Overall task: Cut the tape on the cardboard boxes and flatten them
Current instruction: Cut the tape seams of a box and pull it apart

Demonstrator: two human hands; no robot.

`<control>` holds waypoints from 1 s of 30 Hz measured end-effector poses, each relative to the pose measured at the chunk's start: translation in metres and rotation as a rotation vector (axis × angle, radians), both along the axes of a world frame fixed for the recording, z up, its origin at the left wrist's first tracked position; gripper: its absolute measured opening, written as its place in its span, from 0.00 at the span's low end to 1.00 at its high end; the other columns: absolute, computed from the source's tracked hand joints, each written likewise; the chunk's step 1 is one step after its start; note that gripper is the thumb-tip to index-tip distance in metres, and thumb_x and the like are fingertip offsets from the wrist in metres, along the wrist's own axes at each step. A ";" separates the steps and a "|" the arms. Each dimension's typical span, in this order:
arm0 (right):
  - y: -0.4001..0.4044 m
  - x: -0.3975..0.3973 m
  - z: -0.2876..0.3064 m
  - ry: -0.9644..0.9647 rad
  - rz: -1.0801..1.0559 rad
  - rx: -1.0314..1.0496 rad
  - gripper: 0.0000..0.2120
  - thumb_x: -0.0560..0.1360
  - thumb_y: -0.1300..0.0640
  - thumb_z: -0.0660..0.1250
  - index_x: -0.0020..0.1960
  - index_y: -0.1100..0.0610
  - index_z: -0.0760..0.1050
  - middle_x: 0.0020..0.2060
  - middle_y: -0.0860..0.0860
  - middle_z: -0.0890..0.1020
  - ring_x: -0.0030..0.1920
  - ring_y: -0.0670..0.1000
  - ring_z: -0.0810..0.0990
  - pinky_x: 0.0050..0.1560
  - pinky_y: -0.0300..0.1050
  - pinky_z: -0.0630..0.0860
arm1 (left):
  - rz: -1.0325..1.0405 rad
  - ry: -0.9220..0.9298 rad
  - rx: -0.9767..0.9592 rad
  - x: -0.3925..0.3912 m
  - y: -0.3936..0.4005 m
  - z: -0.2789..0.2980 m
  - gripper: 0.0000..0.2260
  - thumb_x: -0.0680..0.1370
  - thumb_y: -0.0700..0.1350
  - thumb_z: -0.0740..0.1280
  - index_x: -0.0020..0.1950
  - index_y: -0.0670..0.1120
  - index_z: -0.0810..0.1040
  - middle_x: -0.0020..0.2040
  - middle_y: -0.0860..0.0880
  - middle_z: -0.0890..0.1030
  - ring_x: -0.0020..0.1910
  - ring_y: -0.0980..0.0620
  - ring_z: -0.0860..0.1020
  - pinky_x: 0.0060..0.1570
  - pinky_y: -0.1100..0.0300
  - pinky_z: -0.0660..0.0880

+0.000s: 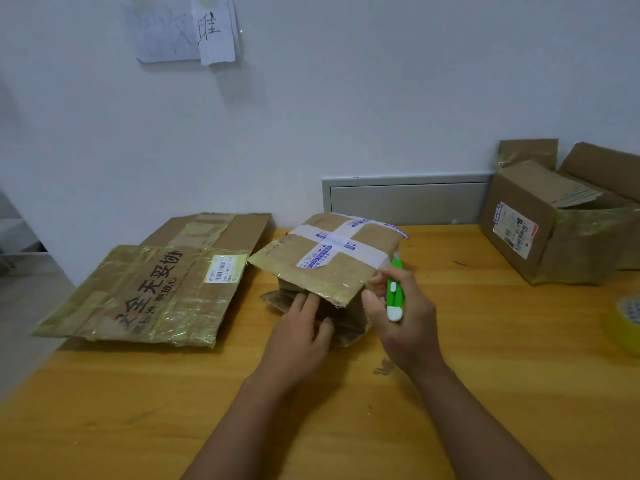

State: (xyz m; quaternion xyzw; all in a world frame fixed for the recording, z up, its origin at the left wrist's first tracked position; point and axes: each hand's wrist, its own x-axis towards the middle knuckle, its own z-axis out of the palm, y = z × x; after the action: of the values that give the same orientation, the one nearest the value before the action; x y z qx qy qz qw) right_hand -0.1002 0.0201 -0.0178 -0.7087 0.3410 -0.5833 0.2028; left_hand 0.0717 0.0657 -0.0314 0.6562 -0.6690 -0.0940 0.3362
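A small cardboard box (332,258) crossed by white tape with blue print sits at the middle of the wooden table (485,358), its near flap lifted. My left hand (301,327) reaches under that flap, fingers straight and pressing on the box's front. My right hand (401,320) grips a green and white utility knife (394,292) at the box's right corner, its tip pointing at the tape. The blade itself is too small to make out.
Flattened cardboard (138,296) covered in yellowish tape lies at the left, over another flat piece (221,230). An open brown box (554,223) with a shipping label stands at the far right. A yellow tape roll (627,320) sits at the right edge.
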 end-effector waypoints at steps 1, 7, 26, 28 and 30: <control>0.002 -0.001 -0.001 -0.002 0.049 0.092 0.27 0.70 0.42 0.66 0.64 0.55 0.72 0.52 0.45 0.80 0.49 0.45 0.80 0.47 0.38 0.77 | 0.011 0.000 0.025 0.000 -0.001 0.000 0.20 0.82 0.53 0.61 0.73 0.53 0.64 0.66 0.53 0.72 0.60 0.52 0.74 0.53 0.55 0.75; -0.003 0.002 -0.004 -0.147 0.045 0.237 0.21 0.82 0.59 0.58 0.73 0.47 0.62 0.51 0.42 0.80 0.34 0.45 0.79 0.36 0.42 0.77 | 0.134 -0.081 0.210 -0.006 -0.010 0.011 0.30 0.78 0.70 0.52 0.73 0.53 0.62 0.63 0.49 0.77 0.57 0.47 0.78 0.53 0.51 0.76; -0.006 0.016 -0.006 -0.100 0.059 0.502 0.16 0.83 0.47 0.50 0.64 0.53 0.67 0.52 0.44 0.77 0.51 0.43 0.76 0.48 0.34 0.71 | -0.044 0.575 0.218 -0.030 -0.030 0.059 0.27 0.81 0.60 0.60 0.77 0.55 0.58 0.63 0.54 0.75 0.50 0.55 0.81 0.42 0.67 0.77; -0.005 0.016 -0.003 -0.080 0.069 0.507 0.15 0.82 0.45 0.50 0.61 0.53 0.67 0.43 0.42 0.74 0.42 0.40 0.73 0.38 0.29 0.67 | -0.031 0.565 0.296 -0.028 -0.032 0.059 0.22 0.81 0.55 0.63 0.73 0.50 0.65 0.56 0.51 0.79 0.45 0.54 0.81 0.46 0.59 0.78; -0.005 0.016 -0.002 -0.082 0.048 0.485 0.20 0.79 0.41 0.50 0.58 0.55 0.68 0.44 0.46 0.73 0.45 0.45 0.73 0.42 0.35 0.67 | -0.048 0.591 0.254 -0.028 -0.034 0.060 0.17 0.81 0.48 0.66 0.70 0.50 0.70 0.55 0.55 0.78 0.51 0.56 0.77 0.52 0.59 0.76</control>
State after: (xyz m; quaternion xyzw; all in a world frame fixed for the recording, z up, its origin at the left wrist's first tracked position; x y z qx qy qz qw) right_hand -0.0838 0.0147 -0.0202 -0.6229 0.4458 -0.5076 0.3944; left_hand 0.0432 0.0314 0.0289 0.6212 -0.5406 -0.3711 0.4291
